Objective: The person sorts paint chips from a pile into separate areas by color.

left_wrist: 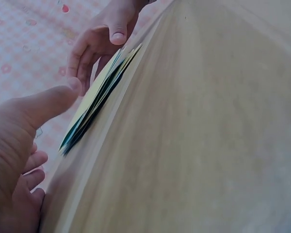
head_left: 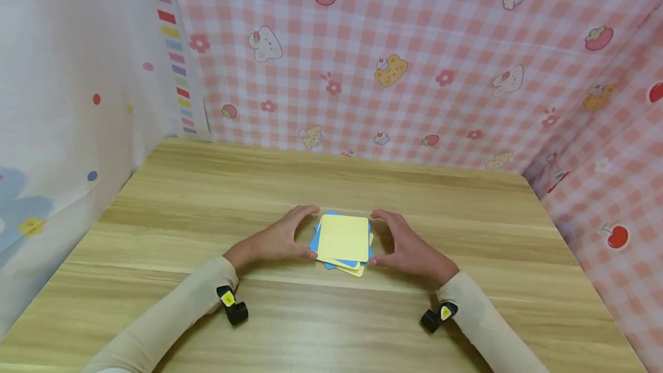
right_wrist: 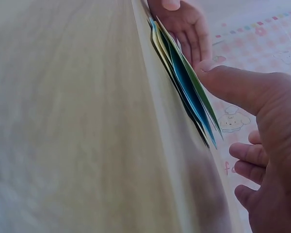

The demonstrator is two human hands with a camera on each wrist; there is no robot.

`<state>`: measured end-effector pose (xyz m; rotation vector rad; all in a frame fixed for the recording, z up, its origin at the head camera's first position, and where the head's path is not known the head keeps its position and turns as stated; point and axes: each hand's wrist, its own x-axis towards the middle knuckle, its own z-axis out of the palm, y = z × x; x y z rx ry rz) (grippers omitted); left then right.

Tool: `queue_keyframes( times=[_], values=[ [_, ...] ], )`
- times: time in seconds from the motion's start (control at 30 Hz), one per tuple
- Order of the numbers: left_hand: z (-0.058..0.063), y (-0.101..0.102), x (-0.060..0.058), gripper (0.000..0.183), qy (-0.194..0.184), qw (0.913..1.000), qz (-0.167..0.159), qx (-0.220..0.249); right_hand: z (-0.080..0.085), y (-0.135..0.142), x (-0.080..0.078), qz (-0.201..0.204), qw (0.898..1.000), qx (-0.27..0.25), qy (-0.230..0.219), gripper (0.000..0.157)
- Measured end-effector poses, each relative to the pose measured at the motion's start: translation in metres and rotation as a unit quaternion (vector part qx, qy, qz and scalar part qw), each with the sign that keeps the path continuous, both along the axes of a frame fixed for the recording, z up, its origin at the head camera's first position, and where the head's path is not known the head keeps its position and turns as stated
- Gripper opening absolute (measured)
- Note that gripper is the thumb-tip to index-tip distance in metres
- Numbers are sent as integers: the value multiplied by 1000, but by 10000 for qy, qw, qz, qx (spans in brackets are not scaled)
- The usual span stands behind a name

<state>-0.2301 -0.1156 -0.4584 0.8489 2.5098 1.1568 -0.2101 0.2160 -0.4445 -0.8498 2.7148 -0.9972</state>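
Note:
A loose stack of square cards [head_left: 343, 239], yellow and blue, lies on the wooden table with a yellow one on top. Its lower cards stick out at uneven angles. On the stack's left side is my left hand [head_left: 282, 239], thumb and fingers spread apart in a wide curve. My right hand [head_left: 409, 243] mirrors it on the other side. Both thumb tips are close to the near corners; whether they touch the cards I cannot tell. In the right wrist view, the stack's layered edges [right_wrist: 184, 82] show small gaps between cards.
The wooden table [head_left: 331, 321] extends around the stack. Behind it hangs a pink checked cloth [head_left: 352, 114] with cartoon prints, continuing on the right. A white cloth [head_left: 67, 102] with coloured dots covers the left side. Each sleeve bears a small black wrist camera [head_left: 237, 312].

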Motion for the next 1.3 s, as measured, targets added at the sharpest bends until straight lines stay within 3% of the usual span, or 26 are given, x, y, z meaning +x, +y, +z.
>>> queue_keyframes(
  times=[0.17, 0.53, 1.03, 1.13, 1.3],
  values=[
    [-1, 2, -1, 103, 317, 9990, -179, -261, -3, -2, -1, -18, 10000, 25, -70, 101],
    [-3, 6, 1, 107, 722, 9964, -411, -172, -8, -6, -1, 26, 9995, -71, -312, 104],
    [-6, 9, 1, 106, 1088, 9925, -320, -457, -6, -12, -1, 111, 9994, 33, -323, 105],
    [-5, 9, 2, 107, 978, 9940, -312, -381, -4, -12, -1, 92, 9996, -17, -284, 104],
    [2, 7, 4, 105, 370, 9992, -122, 88, -4, -12, -2, 43, 9998, -63, -194, 102]
  ],
)
